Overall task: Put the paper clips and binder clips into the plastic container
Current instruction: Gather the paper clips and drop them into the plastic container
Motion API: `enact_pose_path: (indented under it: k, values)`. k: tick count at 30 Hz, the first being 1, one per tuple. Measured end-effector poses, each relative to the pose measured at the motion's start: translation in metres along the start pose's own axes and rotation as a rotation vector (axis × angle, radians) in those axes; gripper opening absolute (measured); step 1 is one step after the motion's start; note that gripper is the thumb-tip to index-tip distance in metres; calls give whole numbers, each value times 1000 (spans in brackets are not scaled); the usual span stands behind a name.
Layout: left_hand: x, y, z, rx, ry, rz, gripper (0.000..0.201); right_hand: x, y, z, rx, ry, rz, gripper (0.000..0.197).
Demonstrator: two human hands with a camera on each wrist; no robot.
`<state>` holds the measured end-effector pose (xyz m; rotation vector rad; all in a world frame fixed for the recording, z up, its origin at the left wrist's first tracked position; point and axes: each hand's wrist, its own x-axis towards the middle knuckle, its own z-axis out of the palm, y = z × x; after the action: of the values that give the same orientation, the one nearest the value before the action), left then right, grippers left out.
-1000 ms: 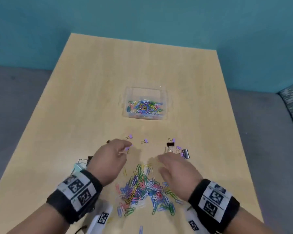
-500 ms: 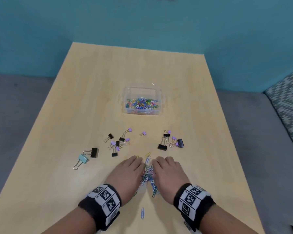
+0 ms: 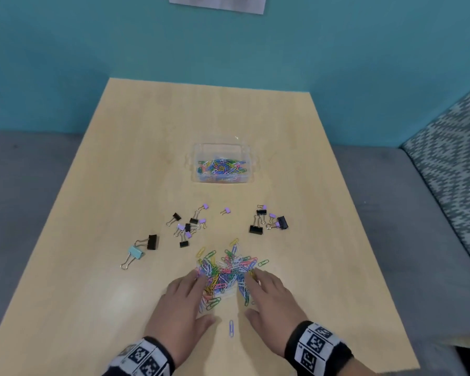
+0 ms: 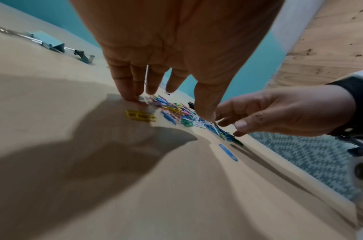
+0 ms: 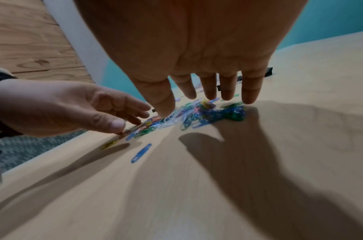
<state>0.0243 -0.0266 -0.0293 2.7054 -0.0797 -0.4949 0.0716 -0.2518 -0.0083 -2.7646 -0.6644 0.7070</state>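
Paper clips (image 3: pixel 227 272) lie heaped near the table's (image 3: pixel 106 267) front edge, flanked by the left hand (image 3: pixel 185 302) at 8 o'clock and the right hand (image 3: pixel 272 297) at 4 o'clock, both with fingers spread and straight, tips touching the heap. Binder clips (image 3: pixel 187 226) lie scattered at 12 o'clock; beyond them stands the plastic container (image 3: pixel 251 161), partly filled. One blue clip (image 3: pixel 231 328) lies alone at 6 o'clock.
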Motion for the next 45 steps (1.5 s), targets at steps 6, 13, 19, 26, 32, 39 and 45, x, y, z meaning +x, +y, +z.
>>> enact_pose_path:
  k: [6, 13, 19, 26, 32, 39, 45]
  values:
    - [4, 17, 7, 100, -4, -72, 113, -8, -5, 9, -94, 36, 130, 94]
    - [33, 27, -4, 33, 127, -129, 87, 35, -6, -4, -70, 149, 158, 87]
    - [5, 34, 14, 121, 11, -81, 121, 0, 0, 6, -126, -43, 100, 116]
    - [28, 24, 1, 88, 113, -212, 98, 24, 3, 2, -84, 105, 148, 102]
    - [39, 24, -7, 6, 59, -201, 92, 41, 4, -9, -28, 44, 102, 82]
    - [67, 39, -11, -2, 82, -175, 52, 75, -13, -14, -55, 32, -18, 56]
    - [72, 42, -11, 0, 115, -152, 22, 77, -18, -27, -104, -39, -24, 46]
